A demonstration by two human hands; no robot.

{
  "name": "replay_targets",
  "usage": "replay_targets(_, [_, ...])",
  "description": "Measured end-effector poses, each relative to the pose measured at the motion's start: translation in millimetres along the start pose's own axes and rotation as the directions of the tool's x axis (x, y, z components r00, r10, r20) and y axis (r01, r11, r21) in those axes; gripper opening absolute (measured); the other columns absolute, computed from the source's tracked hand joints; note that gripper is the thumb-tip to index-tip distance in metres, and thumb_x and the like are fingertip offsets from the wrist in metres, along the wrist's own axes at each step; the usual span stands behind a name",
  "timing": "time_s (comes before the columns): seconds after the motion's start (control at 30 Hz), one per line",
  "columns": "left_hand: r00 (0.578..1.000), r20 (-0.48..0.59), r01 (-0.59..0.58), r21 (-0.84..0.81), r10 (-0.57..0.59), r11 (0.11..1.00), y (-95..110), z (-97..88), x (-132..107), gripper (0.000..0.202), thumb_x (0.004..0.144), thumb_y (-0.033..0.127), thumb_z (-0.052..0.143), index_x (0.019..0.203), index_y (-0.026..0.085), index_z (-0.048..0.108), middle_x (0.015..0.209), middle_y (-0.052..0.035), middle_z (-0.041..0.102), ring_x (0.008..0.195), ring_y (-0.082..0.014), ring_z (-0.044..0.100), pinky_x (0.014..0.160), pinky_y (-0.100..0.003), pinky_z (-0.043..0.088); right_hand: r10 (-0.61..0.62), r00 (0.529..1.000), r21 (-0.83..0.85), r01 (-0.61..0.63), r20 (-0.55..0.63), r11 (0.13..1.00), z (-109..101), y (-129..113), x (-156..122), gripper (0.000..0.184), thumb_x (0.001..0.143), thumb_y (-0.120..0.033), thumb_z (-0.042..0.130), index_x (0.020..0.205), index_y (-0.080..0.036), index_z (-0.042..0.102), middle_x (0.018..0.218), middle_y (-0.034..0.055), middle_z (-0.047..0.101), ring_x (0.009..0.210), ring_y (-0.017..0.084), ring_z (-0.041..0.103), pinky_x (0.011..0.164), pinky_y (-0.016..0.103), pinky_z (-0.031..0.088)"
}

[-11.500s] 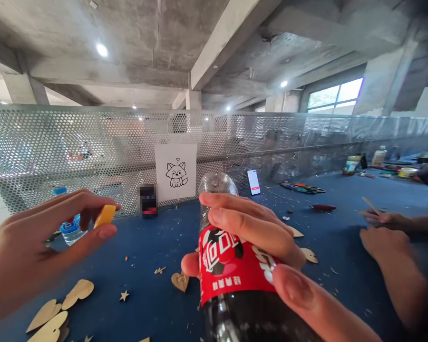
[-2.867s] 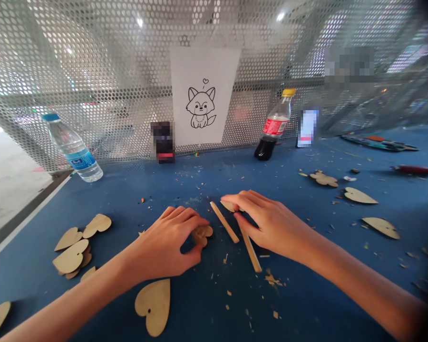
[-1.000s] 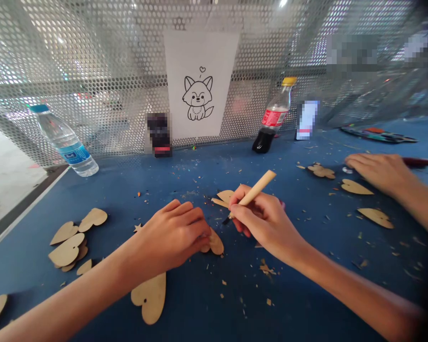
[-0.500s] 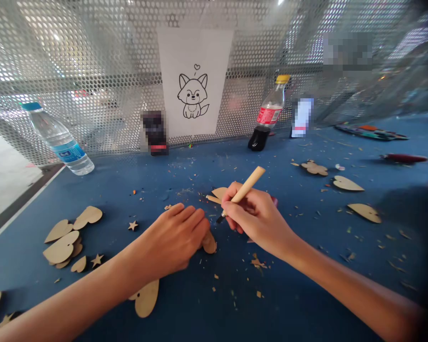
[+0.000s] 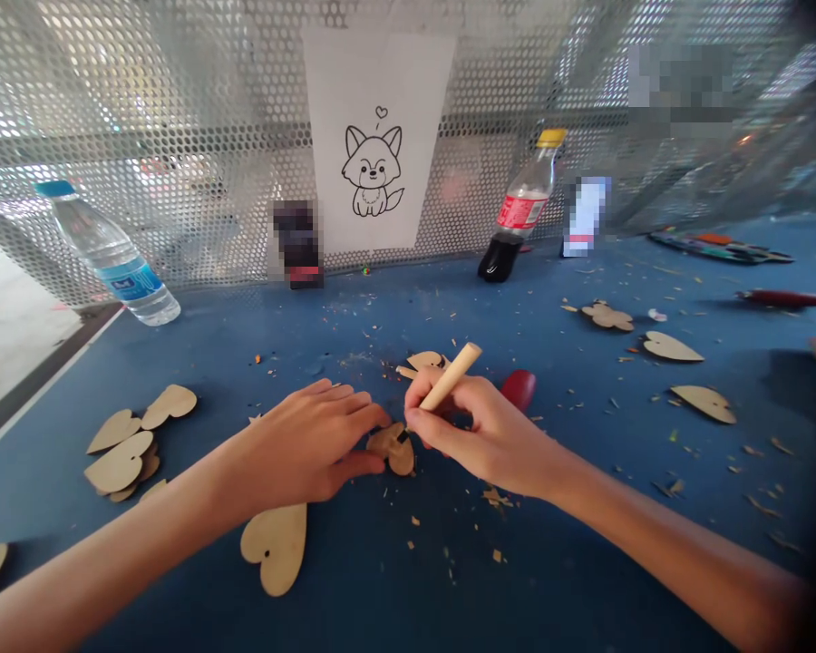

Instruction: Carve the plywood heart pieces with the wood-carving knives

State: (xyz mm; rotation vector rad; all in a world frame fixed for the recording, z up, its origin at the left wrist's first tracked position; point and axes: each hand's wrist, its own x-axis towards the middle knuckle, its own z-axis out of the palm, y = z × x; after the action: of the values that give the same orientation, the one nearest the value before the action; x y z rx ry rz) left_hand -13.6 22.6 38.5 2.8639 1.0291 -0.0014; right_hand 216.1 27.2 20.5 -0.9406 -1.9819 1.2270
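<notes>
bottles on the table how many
2: a water bottle lying on its side at far left by the mesh, and a cola bottle standing right of the fox drawing.

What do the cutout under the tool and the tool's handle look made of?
The cutout looks like thin wood or plywood: matte, unpainted tan, with similar pale shavings nearby. The tool's handle looks like smooth pale wood, with no visible paint. Its small dark tip may be metal, but it's too small to tell.
</notes>
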Motion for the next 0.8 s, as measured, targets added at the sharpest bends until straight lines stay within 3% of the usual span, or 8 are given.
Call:
replay_targets(0.13, [1.0,0.0,-0.014,-0.012,0.014,1.0,-3.8,1.2,1.3,0.016,0.1,0.025,0.058,0.115,0.02,0.06,0.1,-0.0025,0.065,0.089,-0.0206,0.06,0.081,-0.034,0.04,0.013,1.0,-0.002,-0.013,0.014,1.0,-2.2,1.7,0.4,0.02,0.097,-0.032,0.054,0.081,-0.021,0.051,0.067,-0.004,0.045,0.057,0.011,0.043,0.051,0.027,0.034])
replay_targets(0.3, [1.0,-0.019,-0.024,-0.05,0.023,0.998,-4.7,2.0,1.1,0.014,0.1,0.024,0.057,0.114,0.02,0.06,0.099,-0.0019,0.065,0.087,-0.0189,0.058,0.081,-0.033,0.039,0.019,1.0,0.0,-0.019,-0.008,1.0,-1.0,2.4,1.3,0.019,0.093,-0.034,0.062,0.083,-0.021,0.052,0.069,-0.0034,0.049,0.058,0.012,0.049,0.053,0.028,0.038])
replay_targets(0.8, [0.999,-0.022,-0.028,0.023,0.028,0.999,-3.5,6.7,2.5,0.01,0.1,0.026,0.057,0.101,0.017,0.061,0.093,-0.0029,0.064,0.087,-0.0212,0.058,0.081,-0.034,0.04,0.026,1.0,-0.057,-0.026,0.004,0.998,0.0,3.3,2.1,0.021,0.096,-0.038,0.058,0.083,-0.022,0.053,0.07,-0.0024,0.052,0.059,0.013,0.051,0.053,0.028,0.04])
